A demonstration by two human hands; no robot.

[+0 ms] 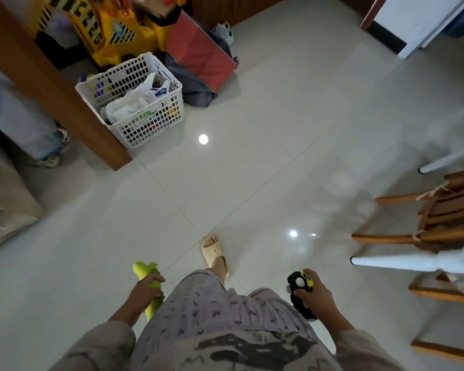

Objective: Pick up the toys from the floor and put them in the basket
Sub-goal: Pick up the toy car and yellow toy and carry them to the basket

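Note:
My left hand (144, 291) grips a yellow-green soft toy (149, 275) at my left hip; its top pokes out above my fingers. Wrapped around a black plush toy (298, 295), my right hand (318, 297) also pinches a small yellow toy car (307, 279) against it. The white lattice basket (156, 121) stands far ahead on the left, against a wooden post, with plastic bags and small items inside. Both hands are well away from it.
A yellow ride-on digger (110, 30) and a red bag (198, 56) sit behind the basket. Wooden chairs (439, 210) and white table legs (402, 262) crowd the right. A person's legs (46, 145) show at left. My sandalled foot (214, 253) steps forward on the tiled floor.

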